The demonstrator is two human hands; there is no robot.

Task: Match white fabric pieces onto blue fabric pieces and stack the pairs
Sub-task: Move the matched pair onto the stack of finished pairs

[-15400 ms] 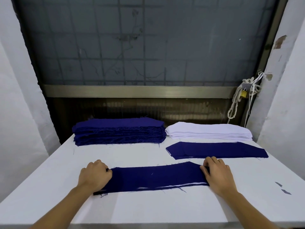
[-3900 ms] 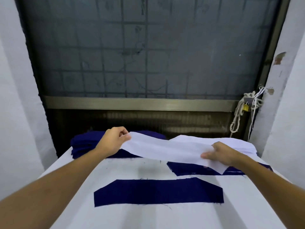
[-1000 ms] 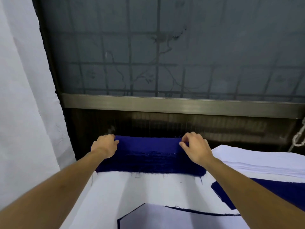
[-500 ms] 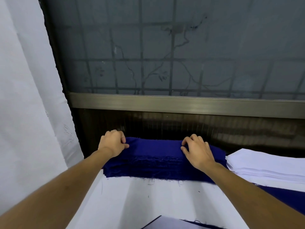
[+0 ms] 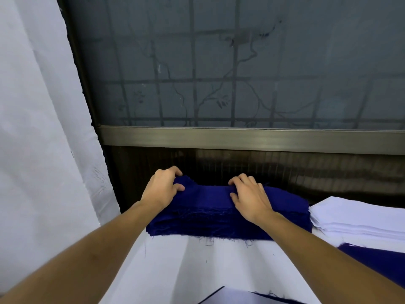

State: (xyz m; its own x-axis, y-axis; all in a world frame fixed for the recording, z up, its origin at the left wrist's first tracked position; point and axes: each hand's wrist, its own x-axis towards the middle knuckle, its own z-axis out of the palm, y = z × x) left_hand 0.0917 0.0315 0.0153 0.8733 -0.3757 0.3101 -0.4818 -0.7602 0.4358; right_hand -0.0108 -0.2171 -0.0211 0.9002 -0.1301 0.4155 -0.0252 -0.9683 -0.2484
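Both your hands are on the blue stack point(image 5: 208, 218) at the far edge of the table point(image 5: 197, 264). Your left hand point(image 5: 163, 188) curls fingers and thumb round the left end of the top blue piece point(image 5: 208, 191), which bunches up there. Your right hand point(image 5: 249, 199) sits further along the same piece, fingers bent, thumb and fingertips pinching the cloth. Just beside the blue stack, to the right, lies the white stack point(image 5: 359, 218). Nearer you, a single blue piece point(image 5: 381, 256) lies flat, and at the bottom edge a white piece point(image 5: 236, 298) rests on blue.
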